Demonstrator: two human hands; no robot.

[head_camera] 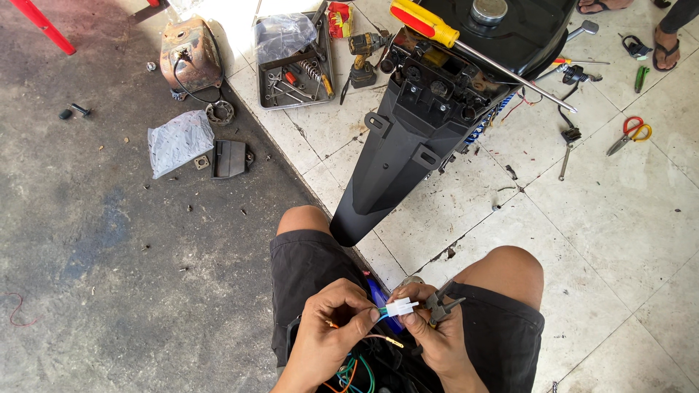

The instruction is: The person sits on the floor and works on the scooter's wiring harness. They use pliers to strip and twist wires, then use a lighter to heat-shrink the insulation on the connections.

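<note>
My left hand (331, 327) pinches thin coloured wires (353, 371) close to a small white plastic connector (401, 308). My right hand (437, 331) grips that connector between thumb and fingers and also carries small pliers (442, 304) against the palm. An orange wire with a metal terminal (386, 339) hangs between the two hands. Both hands work above my lap, between my bare knees. Right ahead of my knees lies a black motorcycle rear fender (397, 153), with a black fuel tank (510, 33) beyond it.
A long red-and-yellow screwdriver (466, 47) rests across the tank. A metal tray of tools (295, 69), a cordless drill (362, 54), a rusty engine part (191, 54) and a plastic bag (180, 140) lie to the left. Scissors (630, 133) and another person's sandalled feet (664, 45) are at right.
</note>
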